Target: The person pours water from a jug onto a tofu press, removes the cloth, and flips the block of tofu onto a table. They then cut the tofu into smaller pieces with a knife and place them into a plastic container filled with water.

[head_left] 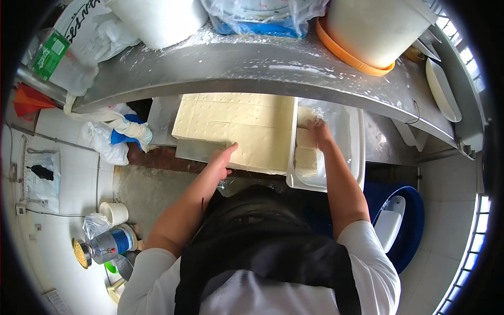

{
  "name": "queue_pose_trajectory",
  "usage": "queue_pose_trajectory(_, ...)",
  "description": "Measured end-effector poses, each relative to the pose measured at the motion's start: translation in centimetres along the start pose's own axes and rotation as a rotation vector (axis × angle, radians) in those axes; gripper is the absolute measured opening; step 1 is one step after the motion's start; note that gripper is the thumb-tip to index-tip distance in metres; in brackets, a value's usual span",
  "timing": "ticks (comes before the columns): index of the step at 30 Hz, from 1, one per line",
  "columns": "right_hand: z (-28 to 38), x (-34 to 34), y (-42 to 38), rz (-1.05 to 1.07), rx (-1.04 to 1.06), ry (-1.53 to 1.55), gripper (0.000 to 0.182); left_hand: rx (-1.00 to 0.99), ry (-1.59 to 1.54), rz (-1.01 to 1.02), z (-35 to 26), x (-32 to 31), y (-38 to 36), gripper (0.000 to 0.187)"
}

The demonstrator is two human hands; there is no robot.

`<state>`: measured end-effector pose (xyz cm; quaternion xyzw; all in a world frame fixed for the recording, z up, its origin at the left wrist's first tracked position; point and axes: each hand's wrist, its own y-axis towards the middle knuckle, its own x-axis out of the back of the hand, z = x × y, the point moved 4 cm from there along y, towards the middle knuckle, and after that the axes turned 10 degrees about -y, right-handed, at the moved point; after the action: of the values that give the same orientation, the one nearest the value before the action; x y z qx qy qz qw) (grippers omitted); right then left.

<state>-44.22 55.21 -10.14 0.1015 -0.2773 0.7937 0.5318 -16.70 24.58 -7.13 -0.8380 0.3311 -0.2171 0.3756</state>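
A large slab of pale tofu [252, 126], scored into blocks and dotted with small bumps, lies on a metal board [199, 150]. At its near left edge is my left hand [223, 160], thumb apart from the fingers and touching the tofu's side, with nothing held. To the right of the slab stands a translucent white plastic tub [346, 142] with several tofu blocks [305, 160] in a row along its left wall. My right hand [320, 134] reaches into this tub, its fingers curled against a tofu block [306, 114] at the far end; its fingertips are partly hidden.
A steel shelf [236, 65] overhangs the far side, bearing white buckets [157, 23], an orange tray [346, 50] and a bagged scale [262, 18]. A blue barrel [415, 220] stands at right below. Bags [107, 142] hang at left; pots and containers [113, 247] sit lower left.
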Motion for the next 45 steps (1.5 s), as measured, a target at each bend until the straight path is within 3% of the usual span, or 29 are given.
queue_pose_trajectory(2, -0.4, 0.1, -0.1, -0.032, 0.036, -0.11, 0.045, -0.02, 0.009, 0.274, 0.4, -1.2, 0.2, 0.08)
queue_pose_trajectory(4, -0.3, -0.2, -0.8, -0.063, 0.072, -0.219, 0.048, -0.097, 0.066, 0.239, 0.9, -0.9, -0.2, 0.074)
queue_pose_trajectory(6, -0.3, 0.1, -1.3, -0.325, 0.189, -0.132, 0.045, -0.272, 0.001, 0.335, 0.6, -0.3, -0.5, 0.067)
queue_pose_trajectory(8, 1.5, 0.3, -4.0, -0.438, 0.252, -0.225, 0.043, -0.277, -0.055, 0.292, 1.1, 1.3, -0.4, 0.058)
queue_pose_trajectory(10, 6.4, -0.3, -9.3, -0.561, 0.335, -0.275, 0.043, -0.268, -0.316, 0.511, 1.4, 3.1, -0.1, 0.049)
queue_pose_trajectory(12, 8.5, -2.7, -12.3, -0.469, 0.498, -0.136, 0.045, -0.249, -0.371, 0.582, 0.8, 3.3, -1.1, 0.04)
queue_pose_trajectory(16, 14.5, -7.3, -18.2, 0.143, 0.347, 0.098, 0.061, -0.216, -0.502, 0.764, -1.9, -0.8, -4.7, 0.042)
queue_pose_trajectory(18, 13.6, -8.7, -18.4, 0.247, 0.257, 0.559, 0.069, -0.3, -0.515, 0.844, -4.9, -4.4, -10.5, 0.044)
queue_pose_trajectory(20, 14.1, -5.0, -19.2, 0.113, 0.065, 0.789, 0.067, -0.322, -0.448, 0.933, -5.0, -5.7, -10.7, 0.048)
queue_pose_trajectory(22, 10.8, -1.3, -17.1, 0.02, 0.06, 0.836, 0.06, -0.444, -0.059, 0.484, -4.2, -4.5, -9.2, 0.049)
queue_pose_trajectory(23, 9.1, 0.6, -16.1, -0.034, 0.08, 0.805, 0.056, -0.499, 0.16, 0.314, -2.4, -3.6, -6.2, 0.063)
queue_pose_trajectory(24, 7.3, 2.5, -15.0, -0.086, 0.1, 0.773, 0.053, -0.499, 0.161, 0.316, -0.4, -3.6, -3.8, 0.063)
queue_pose_trajectory(26, 2.8, 5.5, -12.1, -0.223, 0.174, 0.594, 0.047, -0.664, 0.918, -0.036, 2.2, -3.0, -1.0, 0.076)
queue_pose_trajectory(28, 2.0, 7.4, -11.6, -0.231, 0.124, 0.509, 0.041, -0.636, 1.061, -0.086, 3.9, -5.3, -2.9, 0.087)
queue_pose_trajectory(30, 0.2, 7.8, -10.1, -0.147, 0.094, 0.467, 0.041, -0.572, 0.981, 0.016, 3.4, -7.2, -4.8, 0.088)
queue_pose_trajectory(32, -1.7, 7.5, -9.4, -0.195, -0.101, -0.05, 0.046, -0.511, 0.477, 0.309, 3.7, -8.4, -4.8, 0.089)
queue_pose_trajectory(33, -2.8, 6.6, -8.8, -0.171, -0.063, -0.05, 0.054, -0.408, 0.271, 0.434, 2.7, -8.6, -6.5, 0.089)
queue_pose_trajectory(34, -4.0, 6.3, -8.3, -0.169, -0.062, -0.049, 0.054, -0.409, 0.271, 0.431, 2.4, -8.7, -6.3, 0.089)
queue_pose_trajectory(36, -2.8, 5.7, -9.3, -0.312, -0.068, -0.233, 0.059, -0.196, 0.167, 0.229, 2.0, -8.0, -5.6, 0.089)
queue_pose_trajectory(37, -2.2, 5.6, -9.5, -0.273, -0.14, -0.242, 0.062, -0.02, 0.103, 0.202, 1.7, -7.8, -5.6, 0.089)
queue_pose_trajectory(38, -2.4, 5.6, -9.4, -0.267, -0.135, -0.242, 0.062, 0.022, 0.032, 0.173, 1.9, -7.6, -4.9, 0.087)
queue_pose_trajectory(41, -1.9, 5.8, -9.5, -0.213, -0.018, -0.299, 0.065, 0.04, -0.003, 0.281, 3.2, -7.7, -3.1, 0.077)
queue_pose_trajectory(43, -0.1, 6.4, -10.9, -0.494, 0.067, -0.499, 0.064, -0.159, 0.122, 0.381, 2.6, -7.5, -4.7, 0.061)
queue_pose_trajectory(44, 0.7, 6.1, -11.7, -0.492, 0.073, -0.5, 0.064, -0.161, 0.116, 0.379, 2.9, -7.0, -4.4, 0.061)
queue_pose_trajectory(45, 2.4, 5.8, -13.0, -0.594, 0.231, -0.528, 0.061, -0.156, -0.015, 0.438, 3.2, -6.3, -3.8, 0.056)
